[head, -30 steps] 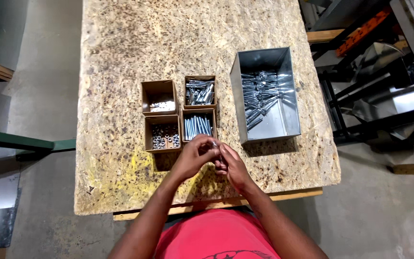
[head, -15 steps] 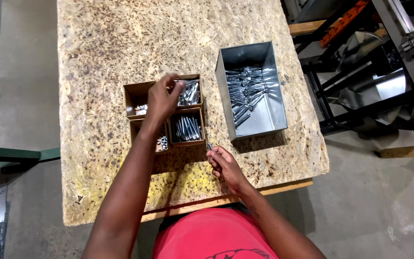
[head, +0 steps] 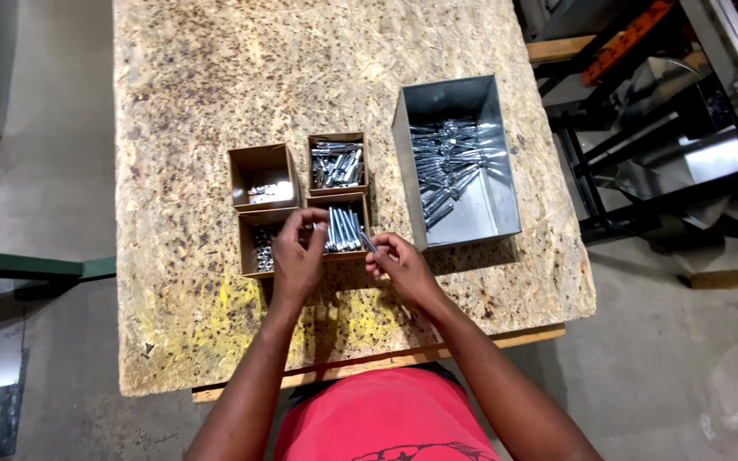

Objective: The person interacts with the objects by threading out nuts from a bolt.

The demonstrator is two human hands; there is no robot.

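Note:
My right hand (head: 401, 268) pinches a short grey metal bolt (head: 368, 242) at the near right corner of a group of small cardboard boxes. My left hand (head: 298, 256) hovers over the near left box (head: 254, 247), fingers curled, and I cannot tell if it holds anything. The near right box (head: 345, 227) holds bolts laid side by side. The far right box (head: 336, 164) holds loose bolts. The far left box (head: 263, 176) has a few small metal parts. A grey metal bin (head: 458, 158) full of bolts stands to the right.
Everything sits on a chipboard table top (head: 215, 85). Its near edge (head: 386, 358) is just in front of my red shirt. A metal frame and scrap (head: 668, 162) stand on the floor at the right. A green beam (head: 27, 269) is at the left.
My left hand has pulled back from the far boxes to above the near left box. My right hand still pinches the bolt and has stayed near the boxes.

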